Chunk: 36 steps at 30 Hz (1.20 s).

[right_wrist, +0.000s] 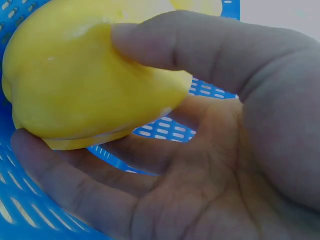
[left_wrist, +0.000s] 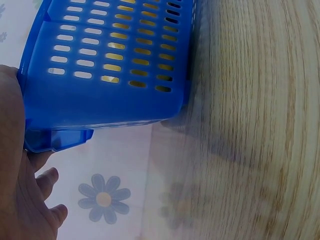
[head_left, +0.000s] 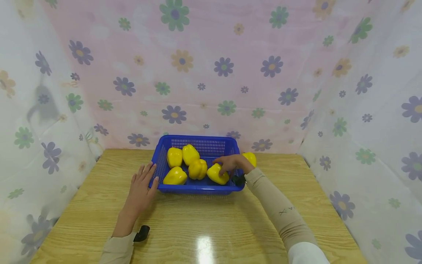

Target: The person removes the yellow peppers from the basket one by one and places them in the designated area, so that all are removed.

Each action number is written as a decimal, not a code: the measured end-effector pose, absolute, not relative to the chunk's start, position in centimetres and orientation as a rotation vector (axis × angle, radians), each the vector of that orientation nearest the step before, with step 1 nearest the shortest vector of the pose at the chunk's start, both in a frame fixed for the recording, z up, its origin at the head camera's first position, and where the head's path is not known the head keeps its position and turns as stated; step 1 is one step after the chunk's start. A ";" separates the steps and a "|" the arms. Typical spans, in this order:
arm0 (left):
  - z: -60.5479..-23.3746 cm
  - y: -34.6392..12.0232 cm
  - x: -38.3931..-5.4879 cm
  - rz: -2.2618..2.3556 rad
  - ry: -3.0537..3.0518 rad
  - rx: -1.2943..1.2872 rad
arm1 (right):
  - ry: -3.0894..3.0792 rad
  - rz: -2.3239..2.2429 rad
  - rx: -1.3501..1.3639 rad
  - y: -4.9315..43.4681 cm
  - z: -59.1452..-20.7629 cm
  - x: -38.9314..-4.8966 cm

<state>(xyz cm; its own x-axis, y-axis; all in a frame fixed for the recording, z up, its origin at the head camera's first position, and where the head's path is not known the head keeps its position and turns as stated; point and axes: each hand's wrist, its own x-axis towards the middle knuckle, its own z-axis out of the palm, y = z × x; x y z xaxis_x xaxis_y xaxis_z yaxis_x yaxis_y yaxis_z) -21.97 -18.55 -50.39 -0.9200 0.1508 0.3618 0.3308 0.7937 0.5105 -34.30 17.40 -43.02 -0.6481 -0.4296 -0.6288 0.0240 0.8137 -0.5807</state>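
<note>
My right hand (head_left: 232, 163) reaches into the blue plastic basket (head_left: 197, 189) and holds a yellow bell pepper (head_left: 217, 173) near its right end. In the right wrist view, the thumb (right_wrist: 145, 45) lies across the bell pepper (right_wrist: 75, 85) while the fingers curl around its other side. At the basket's left end, my left hand (head_left: 141, 189) rests on the rim with its fingers extended. The left wrist view shows that hand (left_wrist: 20, 185) by the rim of the basket (left_wrist: 95, 102). Several other yellow bell peppers (head_left: 174, 176) lie in the basket to the left of the held one.
Another yellow bell pepper (head_left: 250, 158) is outside the basket, on its right, partly hidden by my right wrist. The basket stands on a wood-grain table (head_left: 184, 223), close to its back edge. Flower-patterned sheets (head_left: 204, 47) hang behind the table and along both sides.
</note>
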 end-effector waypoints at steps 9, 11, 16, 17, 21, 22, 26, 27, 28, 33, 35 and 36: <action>-50.5 -18.6 -22.0 -0.850 -2.689 -0.367 | 2.167 -0.718 -0.331 17.5 -42.7 -34.1; -50.5 -18.6 -22.1 -0.857 -2.691 -0.367 | 2.165 -0.732 -0.335 17.5 -42.7 -34.1; -50.4 -18.5 -22.0 -0.860 -2.701 -0.365 | 2.163 -0.758 -0.362 17.6 -42.8 -34.1; -50.4 -18.5 -22.1 -0.860 -2.703 -0.363 | 2.164 -0.760 -0.369 17.6 -42.8 -34.1; -50.5 -18.6 -22.1 -0.857 -2.702 -0.361 | 2.178 -0.760 -0.406 17.6 -42.5 -33.9; -50.4 -18.5 -22.1 -0.860 -2.698 -0.362 | 2.180 -0.761 -0.417 17.6 -42.4 -33.8; -50.4 -18.5 -22.1 -0.860 -2.682 -0.364 | 2.192 -0.765 -0.445 17.6 -42.1 -33.4; -50.4 -18.5 -22.0 -0.859 -2.679 -0.364 | 2.195 -0.765 -0.447 17.5 -42.0 -33.4; -50.3 -18.5 -22.0 -0.858 -2.675 -0.363 | 2.200 -0.766 -0.448 17.5 -41.9 -33.3; -50.2 -18.4 -21.9 -0.858 -2.666 -0.366 | 2.223 -0.776 -0.429 17.5 -41.5 -32.9; -50.2 -18.4 -21.9 -0.865 -2.668 -0.362 | 2.228 -0.792 -0.414 17.6 -41.3 -32.7; -50.2 -18.3 -21.9 -0.869 -2.667 -0.359 | 2.226 -0.803 -0.406 17.7 -41.2 -32.6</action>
<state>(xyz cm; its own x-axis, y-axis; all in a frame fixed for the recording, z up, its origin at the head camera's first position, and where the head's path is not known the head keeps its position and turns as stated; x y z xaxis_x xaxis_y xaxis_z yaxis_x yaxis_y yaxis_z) -21.91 -18.34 -50.19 -0.9199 0.1388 0.3669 0.3283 0.7842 0.5266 -32.56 17.65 -41.18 -0.6888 -0.4981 -0.5268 -0.0469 0.7557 -0.6532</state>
